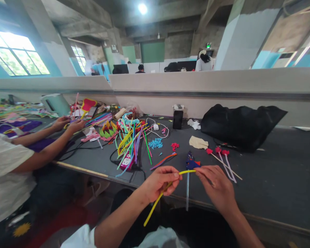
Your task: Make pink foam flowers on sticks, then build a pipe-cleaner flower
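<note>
A yellow pipe cleaner (187, 172) stretches between my two hands above the table's front edge. My left hand (162, 182) pinches it partway along, and its loose end slants down to the left below the palm. At the other end, the fingertips of my right hand (218, 187) are closed on its tip. Just behind the pipe cleaner lies a blue and orange glue gun (192, 163), with a clear glue stick (187, 193) reaching over the table edge. An orange and purple pipe cleaner piece (164, 161) rests left of the gun.
Pipe cleaners (129, 141) lie heaped over a power strip (126, 162). Small blue pieces (155, 143), red pieces (175, 146) and red-tipped stems (228, 165) sit nearby. A phone (177, 119) and black bag (241, 127) stand behind. At left, a co-worker's hands (76, 126) hold something.
</note>
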Motion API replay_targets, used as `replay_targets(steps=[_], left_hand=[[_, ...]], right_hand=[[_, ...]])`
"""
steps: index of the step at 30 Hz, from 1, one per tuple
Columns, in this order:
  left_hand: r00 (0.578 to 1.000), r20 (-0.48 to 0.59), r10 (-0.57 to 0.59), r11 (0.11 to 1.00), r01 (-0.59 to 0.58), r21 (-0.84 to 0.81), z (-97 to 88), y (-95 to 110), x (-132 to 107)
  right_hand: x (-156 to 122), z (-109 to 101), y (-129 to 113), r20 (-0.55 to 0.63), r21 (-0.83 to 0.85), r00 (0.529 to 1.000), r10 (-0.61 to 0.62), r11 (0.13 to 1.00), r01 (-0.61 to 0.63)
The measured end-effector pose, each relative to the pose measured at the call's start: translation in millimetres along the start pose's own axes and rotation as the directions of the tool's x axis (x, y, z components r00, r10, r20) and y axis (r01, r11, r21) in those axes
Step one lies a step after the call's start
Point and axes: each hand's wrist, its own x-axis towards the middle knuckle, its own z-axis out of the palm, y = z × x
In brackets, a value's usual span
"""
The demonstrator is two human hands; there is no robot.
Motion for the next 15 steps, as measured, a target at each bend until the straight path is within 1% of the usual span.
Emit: replay_targets(steps=[3,6,9,12,14,15], left_hand=[[0.998,-0.05,0.025,0.995,-0.03,-0.098,-0.6,2,4],[0.994,-0.106,0.023,0.98,-0.043,-0.195,1.4,4,9],[0.981,-0.184,0.061,0.969,-0.102,-0.227,6.7,2,16],[0.959,-0.245,0.143,0.966,-0.189,-0.175,11.5,-6,25],[0.939,-0.28,0.2,0.972,-0.227,-0.065,11.1,-14,31],[0.922,-0.302,0.244,0.969,-0.246,0.031,9.4,-18,33]], right_hand=[[-1,4,-4,0.048,0.053,0.999,0.022,0.998,-0.024],[-6,11,-9,0.081,0.075,0.995,0.063,0.995,-0.07],[-14,22,-20,0.095,0.112,0.991,0.089,0.989,-0.1],[-22,35,-37,0.109,0.136,0.991,0.079,0.986,-0.094],[-25,38,-48,0.113,0.138,0.991,0.076,0.986,-0.092],[-26,38,-52,0.12,0.135,0.989,0.081,0.986,-0.098]])
